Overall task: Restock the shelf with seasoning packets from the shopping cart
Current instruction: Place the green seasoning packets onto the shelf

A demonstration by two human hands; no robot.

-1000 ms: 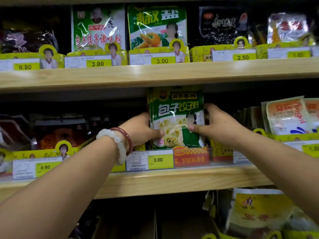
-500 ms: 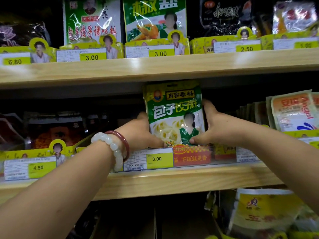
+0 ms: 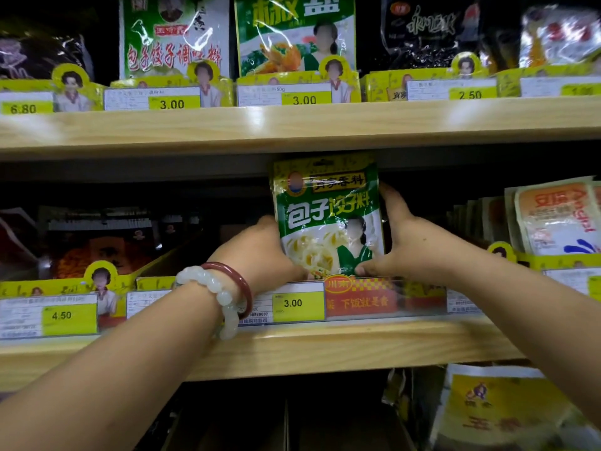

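Note:
A green and white seasoning packet stands upright on the middle wooden shelf, its top almost touching the shelf above. My left hand, with a white bead bracelet and a red bangle on the wrist, grips the packet's left edge. My right hand grips its right edge, thumb at the lower front corner and fingers up the side. The packet's bottom sits behind the price strip marked 3.00. The shopping cart is out of view.
The upper shelf carries more seasoning packets behind yellow price tags. Orange and white packets stand to the right of my hands, dark packets to the left. Yellow bags lie on the level below.
Both hands have slid from pinching the packet's lower front to gripping its sides. The packet stands higher and straighter in its slot. The camera has moved closer.

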